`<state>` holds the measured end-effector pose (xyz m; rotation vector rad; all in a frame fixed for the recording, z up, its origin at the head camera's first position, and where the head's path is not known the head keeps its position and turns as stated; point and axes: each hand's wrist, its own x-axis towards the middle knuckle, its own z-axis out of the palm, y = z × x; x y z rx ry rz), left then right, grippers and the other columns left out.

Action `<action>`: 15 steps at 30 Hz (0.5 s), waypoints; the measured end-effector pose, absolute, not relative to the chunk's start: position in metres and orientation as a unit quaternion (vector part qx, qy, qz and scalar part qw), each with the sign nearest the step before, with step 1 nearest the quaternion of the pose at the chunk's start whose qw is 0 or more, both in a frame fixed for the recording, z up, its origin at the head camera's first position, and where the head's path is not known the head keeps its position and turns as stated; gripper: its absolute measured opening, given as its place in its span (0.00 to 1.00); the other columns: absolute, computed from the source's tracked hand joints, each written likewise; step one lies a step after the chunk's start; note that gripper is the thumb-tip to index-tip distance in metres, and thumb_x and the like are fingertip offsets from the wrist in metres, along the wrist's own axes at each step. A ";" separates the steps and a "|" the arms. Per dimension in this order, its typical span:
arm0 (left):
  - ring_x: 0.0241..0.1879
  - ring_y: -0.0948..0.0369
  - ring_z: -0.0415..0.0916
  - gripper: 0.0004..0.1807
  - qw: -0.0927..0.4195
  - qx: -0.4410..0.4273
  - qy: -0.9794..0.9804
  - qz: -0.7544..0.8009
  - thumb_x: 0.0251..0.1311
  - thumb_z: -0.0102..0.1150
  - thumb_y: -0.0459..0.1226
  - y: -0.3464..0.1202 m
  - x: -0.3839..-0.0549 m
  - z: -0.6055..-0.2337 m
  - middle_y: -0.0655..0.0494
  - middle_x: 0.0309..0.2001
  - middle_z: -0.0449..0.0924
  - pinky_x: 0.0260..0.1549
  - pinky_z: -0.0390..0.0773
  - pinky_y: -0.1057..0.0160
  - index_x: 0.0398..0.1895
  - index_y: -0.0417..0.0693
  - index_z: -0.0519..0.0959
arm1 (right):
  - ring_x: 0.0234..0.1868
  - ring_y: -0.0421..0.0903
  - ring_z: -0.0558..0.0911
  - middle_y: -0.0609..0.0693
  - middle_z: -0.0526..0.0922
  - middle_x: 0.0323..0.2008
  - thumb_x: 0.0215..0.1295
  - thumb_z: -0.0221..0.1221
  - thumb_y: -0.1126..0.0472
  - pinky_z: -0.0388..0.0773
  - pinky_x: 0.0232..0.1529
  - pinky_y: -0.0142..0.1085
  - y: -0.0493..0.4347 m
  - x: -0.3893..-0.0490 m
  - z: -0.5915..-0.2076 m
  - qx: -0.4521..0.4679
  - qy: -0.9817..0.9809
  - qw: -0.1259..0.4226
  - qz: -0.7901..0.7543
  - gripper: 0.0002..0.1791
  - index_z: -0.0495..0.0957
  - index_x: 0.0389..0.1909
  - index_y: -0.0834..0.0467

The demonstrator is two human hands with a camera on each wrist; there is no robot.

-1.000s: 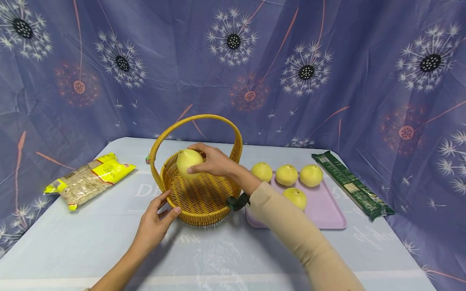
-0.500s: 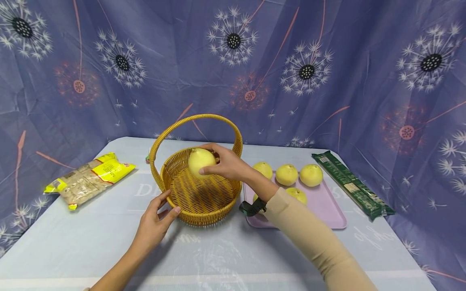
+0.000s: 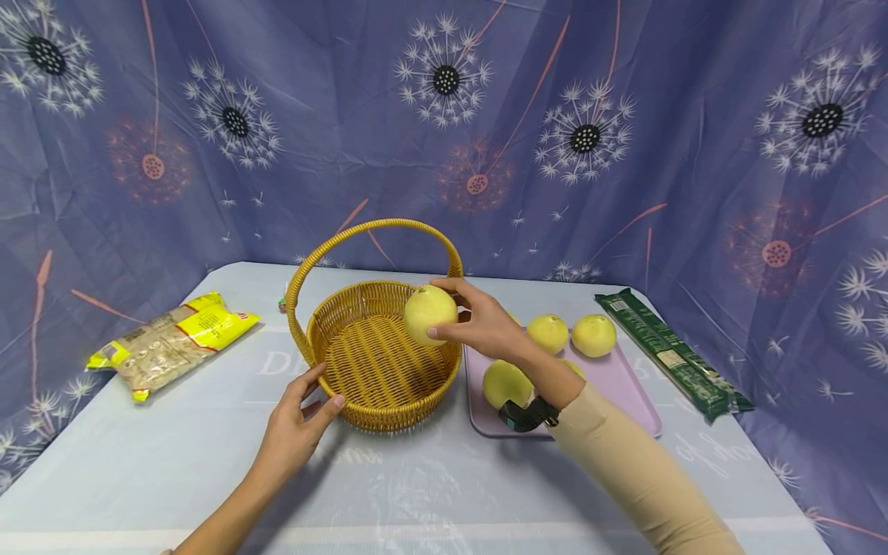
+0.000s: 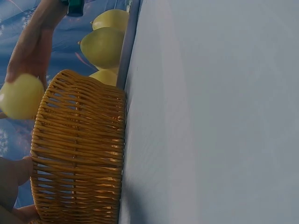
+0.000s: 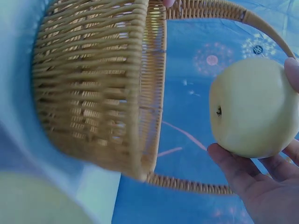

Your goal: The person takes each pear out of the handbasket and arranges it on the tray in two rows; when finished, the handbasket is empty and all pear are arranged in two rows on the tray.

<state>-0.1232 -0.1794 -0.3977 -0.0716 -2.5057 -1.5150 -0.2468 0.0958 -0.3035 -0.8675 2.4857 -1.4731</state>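
My right hand (image 3: 482, 324) grips a round, pale yellow fruit (image 3: 428, 315) above the right rim of a woven, golden-brown basket (image 3: 385, 417). In the right wrist view the fruit (image 5: 254, 109) shows a small dark stem end, with fingers under it and a digit at its upper right. The basket's floor is bare, and its tall arched handle (image 3: 378, 224) stands upright. My left hand (image 3: 294, 420) holds the basket's front-left rim. More yellow fruits, among them one at the front left (image 3: 505, 383), lie on a pink tray (image 3: 624, 408), partly hidden by my right arm.
Left of the basket lies a yellow-and-clear food bag (image 3: 176, 339). A long green packet (image 3: 669, 351) lies right of the tray. Behind the basket's left side sits a tiny colourful item (image 3: 282, 305). A blue dandelion-print curtain (image 3: 347, 131) hangs behind the table.
My right hand has carried the fruit rightward, from over the basket's left part to its right rim. The left hand and the basket have stayed in place.
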 end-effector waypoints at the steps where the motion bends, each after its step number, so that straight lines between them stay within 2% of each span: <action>1: 0.68 0.43 0.59 0.34 0.106 -0.024 -0.851 -0.514 0.65 0.55 0.45 -0.179 -0.123 -0.398 0.42 0.71 0.56 0.59 0.73 0.46 0.70 0.43 0.57 | 0.56 0.47 0.76 0.44 0.70 0.61 0.54 0.68 0.51 0.82 0.51 0.40 0.100 -0.245 -0.304 -0.284 0.821 0.060 -0.492 0.38 0.63 0.65 0.40; 7: 0.68 0.43 0.58 0.35 0.101 -0.022 -0.849 -0.518 0.64 0.56 0.45 -0.179 -0.122 -0.397 0.42 0.71 0.55 0.59 0.73 0.47 0.70 0.42 0.57 | 0.59 0.52 0.75 0.48 0.67 0.64 0.56 0.67 0.56 0.82 0.51 0.42 0.130 -0.234 -0.306 -0.274 0.807 0.053 -0.521 0.38 0.62 0.67 0.47; 11: 0.69 0.42 0.58 0.35 0.100 -0.024 -0.849 -0.518 0.65 0.55 0.44 -0.180 -0.122 -0.396 0.41 0.71 0.54 0.59 0.73 0.47 0.70 0.42 0.57 | 0.61 0.55 0.73 0.50 0.65 0.65 0.56 0.67 0.57 0.82 0.52 0.41 0.152 -0.228 -0.307 -0.265 0.806 0.038 -0.527 0.39 0.61 0.68 0.48; 15: 0.68 0.42 0.58 0.34 0.103 -0.025 -0.850 -0.515 0.65 0.55 0.45 -0.180 -0.122 -0.396 0.41 0.71 0.54 0.59 0.73 0.47 0.70 0.42 0.57 | 0.61 0.53 0.73 0.50 0.66 0.64 0.57 0.66 0.56 0.80 0.54 0.37 0.175 -0.225 -0.310 -0.255 0.812 0.017 -0.524 0.39 0.60 0.68 0.48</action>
